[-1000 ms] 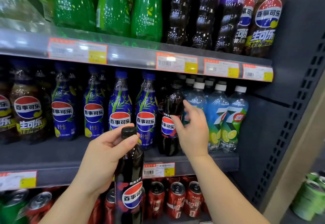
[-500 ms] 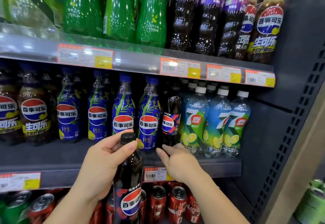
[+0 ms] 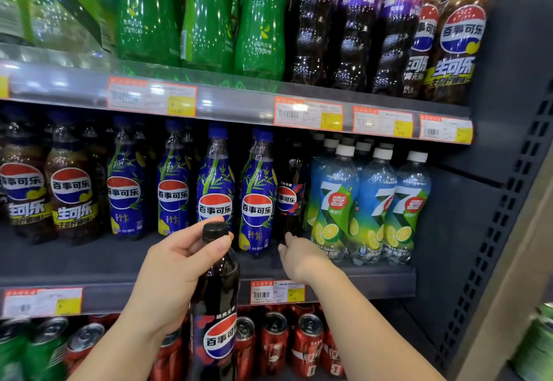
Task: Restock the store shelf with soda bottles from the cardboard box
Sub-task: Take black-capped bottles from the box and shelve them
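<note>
My left hand [image 3: 176,264] grips the neck of a black Pepsi bottle [image 3: 217,320] with a black cap, held upright in front of the middle shelf [image 3: 89,264]. My right hand [image 3: 299,253] reaches toward the shelf with fingers loosely apart, holding nothing, its fingertips at the foot of another black Pepsi bottle [image 3: 290,195]. That bottle stands set back in a narrow slot between blue bamboo Pepsi bottles [image 3: 257,198] and the 7-Up bottles [image 3: 338,204]. No cardboard box is in view.
Green soda and purple Mirinda bottles [image 3: 359,21] fill the upper shelf. Brown Pepsi bottles [image 3: 70,192] stand at the middle shelf's left. Red cans [image 3: 305,344] and green cans sit below. The dark perforated upright [image 3: 508,201] closes the right side.
My right hand let go of the black bottle on the shelf, dropped to the shelf's front edge, then reached back toward the bottle's foot. The left hand kept its bottle.
</note>
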The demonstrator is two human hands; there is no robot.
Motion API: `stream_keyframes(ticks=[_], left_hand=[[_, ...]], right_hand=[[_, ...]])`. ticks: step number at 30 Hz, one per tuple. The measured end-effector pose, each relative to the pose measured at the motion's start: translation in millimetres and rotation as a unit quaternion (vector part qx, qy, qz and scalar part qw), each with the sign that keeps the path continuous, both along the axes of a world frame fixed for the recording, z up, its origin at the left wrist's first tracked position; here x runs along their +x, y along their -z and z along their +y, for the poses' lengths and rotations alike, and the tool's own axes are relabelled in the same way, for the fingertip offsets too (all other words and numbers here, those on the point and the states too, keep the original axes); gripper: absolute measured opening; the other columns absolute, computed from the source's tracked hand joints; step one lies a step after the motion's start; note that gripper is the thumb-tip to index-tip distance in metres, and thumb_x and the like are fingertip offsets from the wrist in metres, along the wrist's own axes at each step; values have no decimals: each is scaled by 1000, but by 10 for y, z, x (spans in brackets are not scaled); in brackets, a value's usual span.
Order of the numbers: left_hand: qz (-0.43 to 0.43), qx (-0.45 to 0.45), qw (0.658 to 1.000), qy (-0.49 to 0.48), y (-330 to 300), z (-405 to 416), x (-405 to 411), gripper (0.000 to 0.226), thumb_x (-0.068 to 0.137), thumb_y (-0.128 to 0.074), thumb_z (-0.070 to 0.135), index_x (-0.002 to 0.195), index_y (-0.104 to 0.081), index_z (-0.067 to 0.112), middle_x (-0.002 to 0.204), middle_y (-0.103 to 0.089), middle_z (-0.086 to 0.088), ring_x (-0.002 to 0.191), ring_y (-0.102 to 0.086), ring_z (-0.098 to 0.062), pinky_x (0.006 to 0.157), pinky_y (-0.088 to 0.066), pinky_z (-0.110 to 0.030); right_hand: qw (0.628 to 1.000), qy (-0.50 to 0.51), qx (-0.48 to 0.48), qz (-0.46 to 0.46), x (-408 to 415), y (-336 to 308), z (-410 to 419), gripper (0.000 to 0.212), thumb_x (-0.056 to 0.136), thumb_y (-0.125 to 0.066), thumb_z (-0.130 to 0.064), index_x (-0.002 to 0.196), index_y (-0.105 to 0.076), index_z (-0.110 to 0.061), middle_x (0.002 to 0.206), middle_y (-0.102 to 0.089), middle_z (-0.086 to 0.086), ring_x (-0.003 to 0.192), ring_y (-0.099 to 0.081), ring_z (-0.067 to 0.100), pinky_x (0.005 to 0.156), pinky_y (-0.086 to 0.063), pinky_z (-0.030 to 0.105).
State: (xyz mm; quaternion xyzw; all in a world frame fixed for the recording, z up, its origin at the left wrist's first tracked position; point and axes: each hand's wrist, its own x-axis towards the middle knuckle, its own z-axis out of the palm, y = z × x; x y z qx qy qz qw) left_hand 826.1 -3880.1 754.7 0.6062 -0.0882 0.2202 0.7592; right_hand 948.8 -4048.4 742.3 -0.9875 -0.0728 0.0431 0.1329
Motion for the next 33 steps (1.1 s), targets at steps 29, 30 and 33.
stream_keyframes(ticks=[29, 30, 33], left_hand=[[-57, 27, 998, 8, -89, -88, 150, 67, 49, -76, 73, 101, -71, 32, 111, -72, 1, 112, -63, -15, 97, -45, -43], [-55, 23, 998, 10, -77, -80, 151, 69, 49, -76, 72, 102, -71, 29, 111, -72, 0, 111, -63, -16, 95, -45, -42], [-46, 21, 999, 15, -40, -75, 150, 73, 50, -77, 70, 106, -69, 24, 111, -72, -2, 111, -64, -17, 95, -46, -42]], right_hand=[[915, 102, 283, -268, -306, 89, -36, 92, 74, -74, -52, 145, -20, -31, 123, -62, -7, 109, -61, 19, 83, -53, 37], [918, 113, 271, -267, -298, 85, -16, 92, 75, -73, -53, 146, -19, -30, 121, -63, -6, 108, -61, 19, 82, -53, 36], [919, 129, 253, -275, -268, 86, 32, 84, 76, -69, -57, 143, -26, -29, 117, -64, -6, 105, -62, 19, 80, -53, 36]])
